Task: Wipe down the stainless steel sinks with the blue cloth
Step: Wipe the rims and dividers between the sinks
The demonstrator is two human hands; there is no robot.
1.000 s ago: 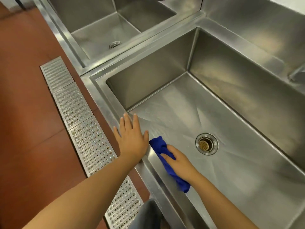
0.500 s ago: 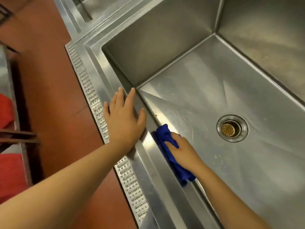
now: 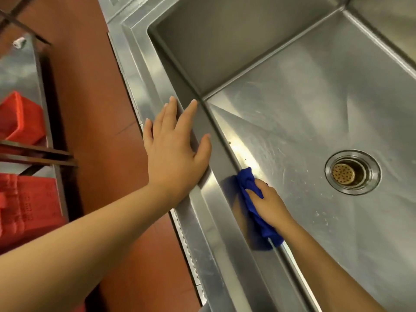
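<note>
Sink (image 3: 225,52) runs off frame at top and right, so I can't see its full extent. Right hand (image 3: 269,201) covers the middle of the blue cloth (image 3: 262,226); its fingertips are buried in the folds. Floor grate (image 3: 186,246) shows only as a sliver past the sink rim. Red crates (image 3: 22,122) are cut by the left edge. Small white bit (image 3: 19,42) on the shelf (image 3: 20,70): too small to tell.

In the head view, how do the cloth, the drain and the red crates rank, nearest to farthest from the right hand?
1. cloth: gripped by the right hand, at the near wall of the sink.
2. drain: to the hand's right, in the sink floor.
3. red crates: far left, across the floor.
</note>
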